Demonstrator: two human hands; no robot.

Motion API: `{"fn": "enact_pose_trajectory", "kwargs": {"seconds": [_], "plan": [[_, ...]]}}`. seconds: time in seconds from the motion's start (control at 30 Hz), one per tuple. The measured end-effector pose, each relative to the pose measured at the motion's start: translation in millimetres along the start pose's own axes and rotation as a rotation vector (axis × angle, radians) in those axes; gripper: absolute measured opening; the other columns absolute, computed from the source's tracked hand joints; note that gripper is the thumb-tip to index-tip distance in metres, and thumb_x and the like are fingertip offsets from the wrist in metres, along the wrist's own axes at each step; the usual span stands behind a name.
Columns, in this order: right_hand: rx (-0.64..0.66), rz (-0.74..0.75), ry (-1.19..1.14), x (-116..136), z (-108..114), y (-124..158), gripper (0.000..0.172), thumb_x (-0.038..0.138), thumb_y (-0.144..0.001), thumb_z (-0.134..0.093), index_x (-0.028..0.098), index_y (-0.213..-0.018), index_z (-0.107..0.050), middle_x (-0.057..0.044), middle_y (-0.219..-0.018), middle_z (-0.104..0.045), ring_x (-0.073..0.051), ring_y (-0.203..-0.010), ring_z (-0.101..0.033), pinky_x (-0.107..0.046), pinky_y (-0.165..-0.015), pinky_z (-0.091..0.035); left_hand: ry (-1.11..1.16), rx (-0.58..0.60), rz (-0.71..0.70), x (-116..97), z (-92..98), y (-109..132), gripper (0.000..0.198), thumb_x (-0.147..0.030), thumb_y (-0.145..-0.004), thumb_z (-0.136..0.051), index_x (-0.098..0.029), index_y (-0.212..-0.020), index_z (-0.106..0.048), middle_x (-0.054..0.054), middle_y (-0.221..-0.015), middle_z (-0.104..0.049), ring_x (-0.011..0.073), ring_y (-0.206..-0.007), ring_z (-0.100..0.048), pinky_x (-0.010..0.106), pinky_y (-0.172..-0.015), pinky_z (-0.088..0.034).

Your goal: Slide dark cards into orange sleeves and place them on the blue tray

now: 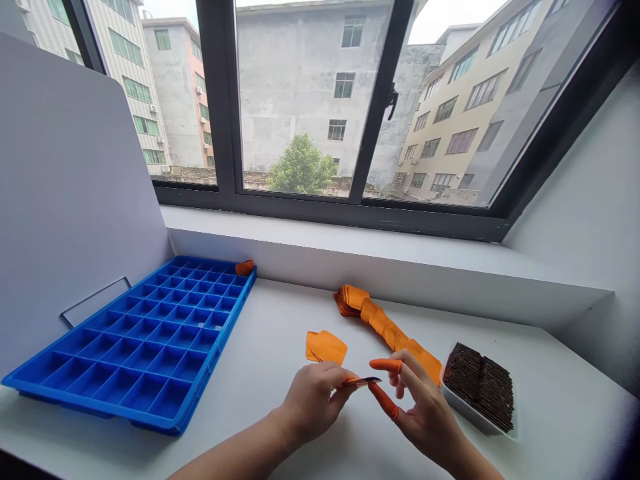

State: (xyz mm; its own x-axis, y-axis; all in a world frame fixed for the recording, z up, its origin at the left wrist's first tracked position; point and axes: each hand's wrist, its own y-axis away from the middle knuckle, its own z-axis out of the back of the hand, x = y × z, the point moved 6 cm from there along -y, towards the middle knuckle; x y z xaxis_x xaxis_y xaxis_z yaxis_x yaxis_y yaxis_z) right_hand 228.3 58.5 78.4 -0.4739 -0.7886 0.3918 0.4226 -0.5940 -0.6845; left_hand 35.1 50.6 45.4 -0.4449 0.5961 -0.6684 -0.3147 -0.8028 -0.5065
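Observation:
My left hand (313,400) is closed in a pinch on a thin flat orange piece with a dark tip (361,381), held level above the white table (260,373). My right hand (417,407) sits just right of it, fingers apart, with orange finger cots on the thumb and forefinger; those two fingertips bracket the piece's dark tip. Behind the left hand lies a small pile of orange pieces (325,347). A long row of stacked orange pieces (385,323) runs from the sill toward my right hand.
A blue compartment tray (145,340) lies at the left, with one orange piece (245,267) in its far corner cell. A white tray of dark brown flat pieces (480,387) stands at the right. A grey board (65,200) and window sill (380,253) bound the table.

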Motion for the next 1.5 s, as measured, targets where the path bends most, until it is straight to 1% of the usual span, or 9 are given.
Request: {"fn": "enact_pose_trajectory", "kwargs": {"seconds": [0.2, 0.37, 0.47, 0.57, 0.63, 0.83, 1.03, 1.27, 1.5], "plan": [[0.020, -0.009, -0.033, -1.2, 1.9, -2.1, 0.011, 0.023, -0.102, -0.070, 0.026, -0.112, -0.075, -0.003, -0.091, -0.059, -0.015, -0.071, -0.060, -0.026, -0.056, -0.058, 0.029, 0.024, 0.001, -3.2, -0.1, 0.1, 0.025, -0.035, -0.110, -0.061, -0.024, -0.111, -0.083, 0.005, -0.088, -0.081, 0.0179, -0.072, -0.069, 0.029, -0.066, -0.047], [0.076, 0.004, -0.055, 1.7, -1.0, -0.8, 0.014, 0.017, -0.099, -0.067, 0.025, -0.108, -0.074, -0.004, -0.091, -0.059, -0.016, -0.073, -0.061, -0.025, -0.054, -0.058, -0.057, 0.089, 0.063, 5.5, -7.3, 4.7, 0.016, -0.022, -0.100, -0.066, -0.021, -0.112, -0.077, 0.008, -0.100, -0.078, 0.0233, -0.085, -0.072, 0.033, -0.073, -0.052], [0.094, 0.010, -0.052, 2.1, -2.7, 0.1, 0.014, 0.016, -0.097, -0.066, 0.025, -0.105, -0.073, -0.004, -0.091, -0.060, -0.016, -0.072, -0.061, -0.025, -0.055, -0.057, -0.072, 0.047, 0.080, 6.9, -5.6, 5.7, 0.026, -0.016, -0.090, -0.071, -0.020, -0.116, -0.071, 0.011, -0.109, -0.073, 0.0263, -0.094, -0.070, 0.037, -0.079, -0.057], [0.084, 0.021, -0.050, 2.5, -2.8, -0.9, 0.013, 0.017, -0.097, -0.066, 0.025, -0.105, -0.073, -0.004, -0.090, -0.061, -0.015, -0.071, -0.061, -0.025, -0.054, -0.057, -0.062, -0.010, 0.067, 5.0, -0.2, 4.6, 0.040, -0.021, -0.086, -0.075, -0.020, -0.125, -0.066, 0.013, -0.116, -0.067, 0.0277, -0.099, -0.066, 0.038, -0.077, -0.059], [0.075, 0.033, -0.051, 2.8, -2.7, -1.6, 0.013, 0.018, -0.098, -0.065, 0.025, -0.105, -0.073, -0.003, -0.090, -0.061, -0.015, -0.069, -0.061, -0.025, -0.053, -0.056, -0.055, 0.000, 0.039, 2.2, 1.1, 3.6, 0.043, -0.023, -0.087, -0.075, -0.020, -0.128, -0.064, 0.013, -0.118, -0.065, 0.0275, -0.099, -0.065, 0.036, -0.073, -0.059], [0.056, 0.035, -0.007, -0.4, -4.2, 1.7, 0.006, 0.023, -0.102, -0.066, 0.024, -0.100, -0.072, 0.000, -0.079, -0.055, -0.014, -0.061, -0.056, -0.026, -0.053, -0.053, -0.088, 0.010, -0.056, -9.1, 3.2, 3.6, 0.020, -0.021, -0.097, -0.066, -0.021, -0.117, -0.069, 0.012, -0.110, -0.067, 0.0254, -0.096, -0.065, 0.037, -0.079, -0.058], [0.029, 0.023, 0.028, -0.4, -3.1, 1.6, 0.007, 0.028, -0.103, -0.067, 0.024, -0.099, -0.071, 0.001, -0.077, -0.055, -0.014, -0.058, -0.055, -0.027, -0.054, -0.052, -0.098, -0.041, -0.125, -15.9, 11.5, 1.1, 0.029, -0.023, -0.109, -0.054, -0.023, -0.130, -0.074, 0.014, -0.110, -0.071, 0.0252, -0.098, -0.069, 0.037, -0.080, -0.060], [0.036, 0.046, 0.017, 2.5, -6.1, -1.7, 0.012, 0.027, -0.105, -0.063, 0.024, -0.094, -0.067, 0.001, -0.077, -0.058, -0.013, -0.057, -0.054, -0.025, -0.052, -0.050, -0.134, -0.041, -0.163, -11.8, 10.4, 1.3, 0.030, -0.026, -0.107, -0.061, -0.027, -0.133, -0.077, 0.012, -0.104, -0.072, 0.0250, -0.094, -0.067, 0.037, -0.078, -0.059], [0.025, 0.038, 0.026, -3.0, -12.2, 2.6, 0.016, 0.030, -0.106, -0.063, 0.024, -0.092, -0.068, 0.001, -0.076, -0.058, -0.013, -0.057, -0.054, -0.024, -0.050, -0.048, -0.154, -0.015, -0.206, -11.7, 6.9, 0.8, 0.024, -0.035, -0.102, -0.072, -0.026, -0.123, -0.082, 0.010, -0.097, -0.073, 0.0216, -0.085, -0.064, 0.035, -0.077, -0.055]]}}
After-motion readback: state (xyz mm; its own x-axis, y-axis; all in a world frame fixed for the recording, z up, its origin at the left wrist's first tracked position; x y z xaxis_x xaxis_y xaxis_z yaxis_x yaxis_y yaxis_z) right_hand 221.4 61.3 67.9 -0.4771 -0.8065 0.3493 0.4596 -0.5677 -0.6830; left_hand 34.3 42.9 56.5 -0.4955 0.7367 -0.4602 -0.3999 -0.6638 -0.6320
